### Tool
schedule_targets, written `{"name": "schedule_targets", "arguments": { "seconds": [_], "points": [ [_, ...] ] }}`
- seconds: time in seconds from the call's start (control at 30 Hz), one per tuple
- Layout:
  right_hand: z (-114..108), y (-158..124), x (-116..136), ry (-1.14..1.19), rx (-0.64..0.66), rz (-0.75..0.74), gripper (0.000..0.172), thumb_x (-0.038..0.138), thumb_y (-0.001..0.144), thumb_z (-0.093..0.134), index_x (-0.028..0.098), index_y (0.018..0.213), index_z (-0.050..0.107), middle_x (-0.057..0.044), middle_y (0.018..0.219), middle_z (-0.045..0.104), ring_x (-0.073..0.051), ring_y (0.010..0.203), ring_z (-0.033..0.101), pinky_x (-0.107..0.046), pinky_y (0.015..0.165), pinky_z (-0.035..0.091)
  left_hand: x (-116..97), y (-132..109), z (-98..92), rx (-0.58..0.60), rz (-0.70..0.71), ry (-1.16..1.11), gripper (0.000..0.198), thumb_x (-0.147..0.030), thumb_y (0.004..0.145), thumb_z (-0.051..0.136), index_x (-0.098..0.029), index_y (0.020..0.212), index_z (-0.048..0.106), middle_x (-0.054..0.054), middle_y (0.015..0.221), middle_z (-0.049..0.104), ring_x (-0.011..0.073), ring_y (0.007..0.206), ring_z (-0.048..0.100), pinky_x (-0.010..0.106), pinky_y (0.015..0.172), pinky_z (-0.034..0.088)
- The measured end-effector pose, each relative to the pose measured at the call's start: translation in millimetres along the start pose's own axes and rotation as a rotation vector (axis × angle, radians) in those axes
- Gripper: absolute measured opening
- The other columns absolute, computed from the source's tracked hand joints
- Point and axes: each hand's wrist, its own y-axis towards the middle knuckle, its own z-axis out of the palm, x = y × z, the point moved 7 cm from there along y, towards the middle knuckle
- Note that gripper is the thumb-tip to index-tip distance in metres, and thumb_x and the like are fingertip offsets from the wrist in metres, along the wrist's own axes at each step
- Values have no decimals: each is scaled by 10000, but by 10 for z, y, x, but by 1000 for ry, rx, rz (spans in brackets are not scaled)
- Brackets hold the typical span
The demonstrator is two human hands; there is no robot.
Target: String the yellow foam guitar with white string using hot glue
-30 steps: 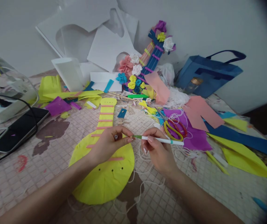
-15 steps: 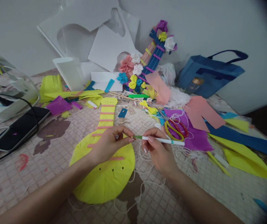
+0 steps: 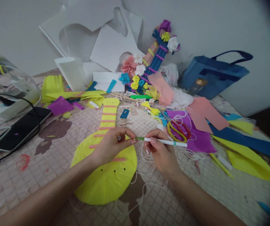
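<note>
Over a yellow paper-covered guitar shape (image 3: 111, 185) with pink strips across its neck, both hands meet at a slim white pen (image 3: 165, 141) with a green tip and a teal band. My right hand (image 3: 162, 150) is closed around the pen's barrel, which lies nearly level. The fingertips of my left hand (image 3: 116, 142) are pinched together at the green tip; whatever lies between them is too small to make out. White string (image 3: 153, 183) trails on the table beside the guitar shape, which has several dark holes in its body and neck end.
Scissors (image 3: 177, 130) with yellow and red handles lie on purple paper (image 3: 201, 141) at right. A decorated blue guitar (image 3: 157, 59) leans at the back near a blue bag (image 3: 212, 77). On the left are a phone (image 3: 19, 128) and a power strip (image 3: 9, 103) with cables.
</note>
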Motion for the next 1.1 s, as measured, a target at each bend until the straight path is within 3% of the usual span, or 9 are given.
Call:
{"name": "schedule_targets", "arguments": {
  "seconds": [1.1],
  "points": [
    [-34,1,22,-5,-36,-18,78,270,815,596,208,770,616,34,611,548,-88,503,468,-218,458,346,-1,3,-10,-13,21,-17,85,-247,781,662,-163,771,656,-37,617,560,62,487,331,203,451,260]
  ]
}}
